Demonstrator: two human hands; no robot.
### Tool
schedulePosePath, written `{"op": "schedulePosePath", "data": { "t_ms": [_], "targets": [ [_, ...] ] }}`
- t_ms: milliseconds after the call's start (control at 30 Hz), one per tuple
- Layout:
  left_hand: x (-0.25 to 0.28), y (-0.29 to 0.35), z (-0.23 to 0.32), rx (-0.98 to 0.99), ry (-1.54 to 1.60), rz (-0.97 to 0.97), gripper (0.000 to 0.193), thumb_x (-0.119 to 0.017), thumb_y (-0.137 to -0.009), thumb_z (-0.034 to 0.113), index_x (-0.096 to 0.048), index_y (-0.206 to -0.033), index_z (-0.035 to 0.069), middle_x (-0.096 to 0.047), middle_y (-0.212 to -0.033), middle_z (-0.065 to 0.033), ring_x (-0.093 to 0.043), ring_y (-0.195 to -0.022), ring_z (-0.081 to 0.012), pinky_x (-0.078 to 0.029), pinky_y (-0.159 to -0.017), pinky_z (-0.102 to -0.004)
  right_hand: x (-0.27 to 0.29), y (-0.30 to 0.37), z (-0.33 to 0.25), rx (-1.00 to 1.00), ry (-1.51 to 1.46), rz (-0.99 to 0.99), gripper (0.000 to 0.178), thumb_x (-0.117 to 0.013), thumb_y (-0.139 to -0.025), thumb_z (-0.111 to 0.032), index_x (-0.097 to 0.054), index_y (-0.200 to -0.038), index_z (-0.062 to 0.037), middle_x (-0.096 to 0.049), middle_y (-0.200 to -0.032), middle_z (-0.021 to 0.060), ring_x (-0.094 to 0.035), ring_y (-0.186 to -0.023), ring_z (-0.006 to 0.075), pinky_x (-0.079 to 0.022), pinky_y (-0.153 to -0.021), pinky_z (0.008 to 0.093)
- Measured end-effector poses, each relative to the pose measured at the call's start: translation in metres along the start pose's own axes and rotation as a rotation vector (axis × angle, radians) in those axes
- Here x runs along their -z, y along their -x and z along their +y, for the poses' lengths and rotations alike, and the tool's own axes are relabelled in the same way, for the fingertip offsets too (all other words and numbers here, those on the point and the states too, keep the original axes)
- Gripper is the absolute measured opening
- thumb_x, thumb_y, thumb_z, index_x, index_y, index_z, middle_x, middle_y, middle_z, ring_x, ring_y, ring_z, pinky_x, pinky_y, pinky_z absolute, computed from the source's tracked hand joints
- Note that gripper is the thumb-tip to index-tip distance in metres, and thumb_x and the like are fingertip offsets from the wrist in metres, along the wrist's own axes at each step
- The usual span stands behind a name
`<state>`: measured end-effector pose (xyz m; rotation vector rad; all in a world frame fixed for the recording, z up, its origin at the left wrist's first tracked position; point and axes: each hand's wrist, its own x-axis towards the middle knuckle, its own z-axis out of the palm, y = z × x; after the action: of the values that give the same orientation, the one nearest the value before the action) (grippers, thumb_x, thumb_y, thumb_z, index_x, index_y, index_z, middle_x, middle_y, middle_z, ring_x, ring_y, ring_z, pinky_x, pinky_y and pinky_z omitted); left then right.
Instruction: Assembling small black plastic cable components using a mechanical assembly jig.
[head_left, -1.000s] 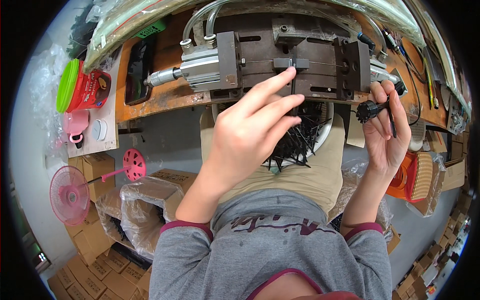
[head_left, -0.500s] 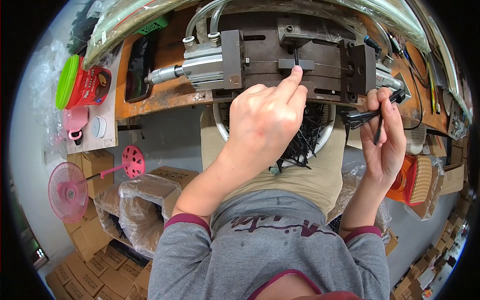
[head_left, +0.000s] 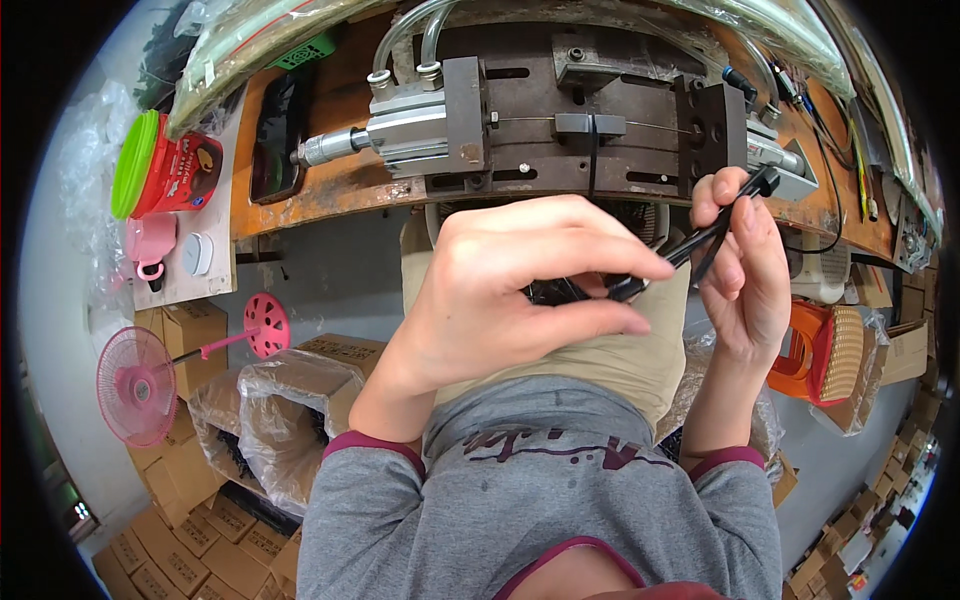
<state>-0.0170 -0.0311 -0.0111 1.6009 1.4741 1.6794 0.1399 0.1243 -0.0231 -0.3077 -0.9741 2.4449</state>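
My right hand [head_left: 745, 270] pinches a bundle of thin black plastic strips [head_left: 715, 225] by the front edge of the bench. Just left of it, my left hand [head_left: 520, 285] is open, thumb and forefinger apart around the dark lower ends of those strips. Whether its fingertips touch them I cannot tell. Beyond the hands is a metal fixture [head_left: 510, 150] with a cylinder at each side. A thin rod runs across it through a small grey block [head_left: 575, 126]. One black strip [head_left: 596, 165] hangs over this block toward me. My left hand largely hides the basket on my lap.
Clear air hoses [head_left: 430, 45] rise from the left cylinder [head_left: 408, 130]. A dark tray [head_left: 277, 135], a red tub with a green lid [head_left: 180, 165] and a pink cup [head_left: 152, 240] stand left. Below are a pink fan [head_left: 137, 385] and plastic-lined boxes [head_left: 290, 420]; an orange stool [head_left: 800, 350] is right.
My left hand has left the strip at the grey block and come back toward my right hand, its fingers spreading. The right hand has shifted slightly left, and the block's strip now hangs down.
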Motion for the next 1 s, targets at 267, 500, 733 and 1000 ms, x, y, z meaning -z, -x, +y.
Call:
{"op": "schedulePosePath", "data": {
  "t_ms": [267, 500, 733, 1000],
  "targets": [
    [-0.004, 0.008, -0.009, 0.011, -0.32, 0.213, 0.035, -0.083, -0.066, -0.002, -0.074, -0.1, -0.001, -0.067, -0.115, -0.0164, -0.071, -0.091, -0.0197, -0.061, -0.073, -0.0274, 0.012, -0.001, -0.007, 0.233, 0.094, 0.149, 0.021, -0.055, -0.1, -0.008, -0.059, -0.117, 0.0038, -0.066, -0.107, 0.0166, -0.05, -0.067, 0.0075, -0.042, -0.06, 0.0186],
    [-0.023, 0.007, -0.043, -0.13, -0.884, 0.149, 0.026, -0.08, -0.07, 0.009, -0.072, -0.094, 0.004, -0.07, -0.118, -0.0104, -0.069, -0.074, -0.0203, -0.054, -0.065, -0.0274, 0.009, 0.003, -0.007, 0.245, 0.125, 0.149, 0.026, -0.052, -0.1, -0.008, -0.057, -0.122, 0.0055, -0.063, -0.115, 0.0184, -0.051, -0.076, 0.0106, -0.044, -0.067, 0.0226],
    [-0.024, -0.003, -0.038, -0.06, -1.017, 0.105, 0.026, -0.082, -0.067, 0.014, -0.072, -0.09, 0.007, -0.071, -0.117, -0.0055, -0.063, -0.06, -0.0172, -0.049, -0.057, -0.0263, 0.009, 0.003, -0.006, 0.247, 0.077, 0.122, 0.026, -0.049, -0.102, -0.01, -0.056, -0.121, 0.0075, -0.062, -0.115, 0.0192, -0.051, -0.076, 0.0113, -0.044, -0.068, 0.0228],
    [-0.017, -0.005, -0.042, -0.058, -0.862, 0.123, 0.027, -0.083, -0.069, 0.016, -0.072, -0.092, 0.008, -0.071, -0.116, -0.0067, -0.065, -0.06, -0.0182, -0.052, -0.059, -0.0266, 0.009, 0.002, -0.004, 0.16, -0.083, 0.017, 0.028, -0.045, -0.104, -0.01, -0.054, -0.122, 0.0097, -0.06, -0.118, 0.0206, -0.047, -0.074, 0.0109, -0.043, -0.065, 0.0221]
  ]
}}
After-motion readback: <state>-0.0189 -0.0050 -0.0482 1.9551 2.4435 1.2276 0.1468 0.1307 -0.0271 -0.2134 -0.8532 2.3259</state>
